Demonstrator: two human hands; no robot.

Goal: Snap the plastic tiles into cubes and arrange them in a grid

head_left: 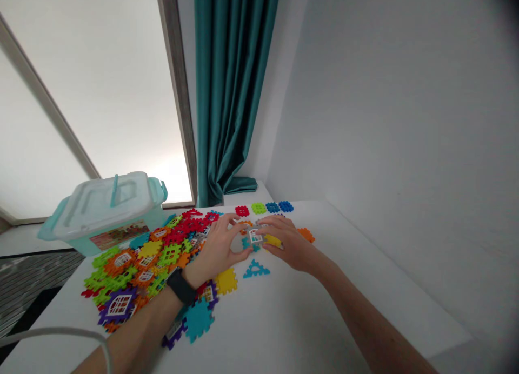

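Observation:
A grey toothed building piece with a white window (pixel 255 235) is between my two hands, above the far middle of the white table. My left hand (pixel 221 247) wears a dark wristband and curves its thumb and fingers around the piece's left side. From the other side, my right hand (pixel 288 244) has its fingers bent over the piece's right edge. The exact fingertip contact is partly hidden. Under the hands, a teal piece (pixel 255 247) and a yellow piece (pixel 273 240) show in part. A teal triangular piece (pixel 256 269) lies just in front.
Mixed toothed pieces (pixel 170 253) are heaped on the left. A lidded teal tub (pixel 109 212) stands behind them. Red (pixel 242 211), green (pixel 258 208) and blue (pixel 286 206) pieces line the far edge. An orange piece (pixel 307 234) lies right. A pale cable (pixel 60 331) crosses the lower left.

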